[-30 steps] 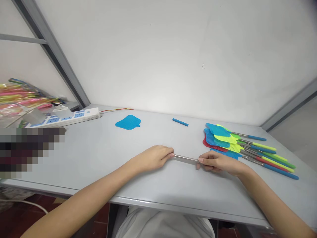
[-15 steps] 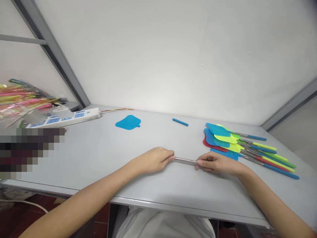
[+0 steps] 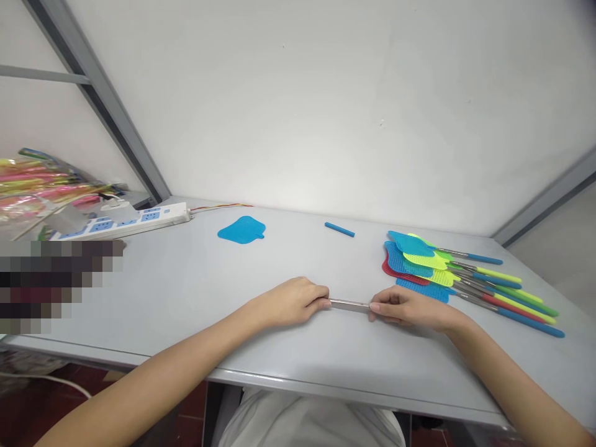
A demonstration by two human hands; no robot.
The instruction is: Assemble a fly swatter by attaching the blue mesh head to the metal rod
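A thin metal rod [image 3: 349, 305] spans the gap between my two hands, low over the table near its front edge. My left hand [image 3: 302, 301] is closed round the rod's left end. At its other end, my right hand [image 3: 395, 306] pinches it between thumb and fingers. Both tips of the rod are hidden in my hands. Beyond my left hand lies a flat blue fly swatter head [image 3: 242, 230]. A short blue handle sleeve [image 3: 339, 230] rests farther back, near the wall.
Several fly swatters with blue, yellow, green and red parts [image 3: 419, 261] are piled at the right. A white power strip [image 3: 172, 214] with plugs lies at the left, beside bagged colourful items [image 3: 41, 180]. The grey table [image 3: 186, 267] meets a white wall.
Hardly anything differs. Both hands keep hold of the metal rod in nearly the same place, and the view has shifted very slightly.
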